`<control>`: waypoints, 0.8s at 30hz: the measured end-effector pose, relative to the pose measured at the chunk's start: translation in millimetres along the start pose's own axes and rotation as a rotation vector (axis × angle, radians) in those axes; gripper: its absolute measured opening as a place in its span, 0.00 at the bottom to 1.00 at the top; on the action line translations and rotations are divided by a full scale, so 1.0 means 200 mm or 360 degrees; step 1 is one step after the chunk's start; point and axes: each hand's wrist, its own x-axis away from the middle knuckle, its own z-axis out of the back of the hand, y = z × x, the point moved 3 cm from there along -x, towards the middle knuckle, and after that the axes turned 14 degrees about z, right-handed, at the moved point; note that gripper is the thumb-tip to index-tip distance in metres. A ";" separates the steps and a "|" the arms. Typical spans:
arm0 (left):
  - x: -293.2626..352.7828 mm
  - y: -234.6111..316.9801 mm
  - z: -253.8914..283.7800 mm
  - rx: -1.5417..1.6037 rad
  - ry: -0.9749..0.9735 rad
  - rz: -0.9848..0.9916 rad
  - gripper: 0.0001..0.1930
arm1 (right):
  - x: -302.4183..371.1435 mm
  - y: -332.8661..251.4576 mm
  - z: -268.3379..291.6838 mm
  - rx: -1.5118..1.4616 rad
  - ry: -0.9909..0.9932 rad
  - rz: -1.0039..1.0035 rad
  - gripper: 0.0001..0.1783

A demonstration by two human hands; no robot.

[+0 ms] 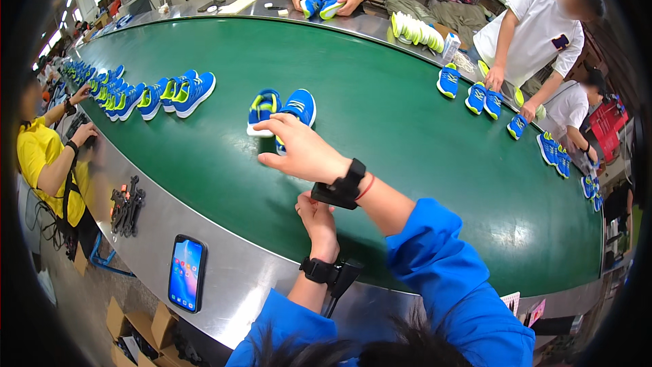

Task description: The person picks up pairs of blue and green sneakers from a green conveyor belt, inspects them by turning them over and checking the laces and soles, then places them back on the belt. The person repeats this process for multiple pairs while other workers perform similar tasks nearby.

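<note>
My right hand [299,146] reaches over the green belt [224,190] with thumb and fingers apart. Its fingertips are at a pair of blue sneakers with lime lining: the left shoe [263,107] and the right shoe [301,105], partly covered by the hand. Whether the fingers touch them I cannot tell. Below my right wrist is my left hand [317,223], near the belt's close edge. Its fingertips are mostly hidden behind the black device [336,195] strapped to my right wrist. A second black device [343,275] is on my left wrist.
Blue sneakers [195,94] line the belt at left; more [475,98] are at right. Across, a person holds two shoes [320,7] by lime-white shoe parts [415,32]. People stand at both sides. A phone [187,273] and black brackets [127,207] lie on the metal edge.
</note>
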 end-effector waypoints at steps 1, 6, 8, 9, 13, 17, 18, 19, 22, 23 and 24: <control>0.00 -0.02 0.02 0.0021 -0.0022 -0.0012 0.07 | 0.01 0.03 0.05 -0.0160 -0.0048 -0.0032 0.28; 0.02 -0.04 -0.01 0.0019 -0.0122 0.0040 0.04 | 0.24 0.56 0.41 -0.0676 0.0102 -0.0869 0.26; 0.04 -0.05 -0.04 0.0001 -0.0178 0.0040 0.03 | 0.43 0.92 0.63 -0.0800 0.0448 -0.1226 0.26; 0.04 -0.05 -0.03 -0.0013 -0.0188 0.0003 0.03 | 0.49 1.08 0.72 -0.0922 0.0607 -0.1335 0.27; 0.08 -0.10 -0.09 -0.0220 -0.0346 -0.0060 0.02 | 0.87 1.54 1.17 -0.0905 0.1559 -0.1529 0.34; 0.13 -0.08 -0.08 -0.0572 -0.0261 -0.0296 0.02 | 0.96 1.74 1.25 -0.0915 0.1877 -0.1567 0.38; 0.14 -0.07 -0.09 -0.0662 -0.0258 -0.0367 0.02 | 1.00 1.78 1.26 -0.0883 0.1864 -0.1583 0.39; 0.14 -0.07 -0.09 -0.0663 -0.0269 -0.0377 0.02 | 1.03 1.82 1.28 -0.0884 0.1814 -0.1534 0.39; 0.12 -0.06 -0.09 -0.0735 -0.0251 -0.0379 0.02 | 1.06 1.89 1.29 -0.0985 0.1866 -0.1355 0.37; 0.12 -0.06 -0.08 -0.0750 -0.0248 -0.0376 0.02 | 1.07 1.90 1.28 -0.1063 0.1964 -0.1339 0.36; 0.11 -0.06 -0.08 -0.0744 -0.0244 -0.0381 0.02 | 1.05 1.89 1.28 -0.0891 0.2062 -0.1355 0.31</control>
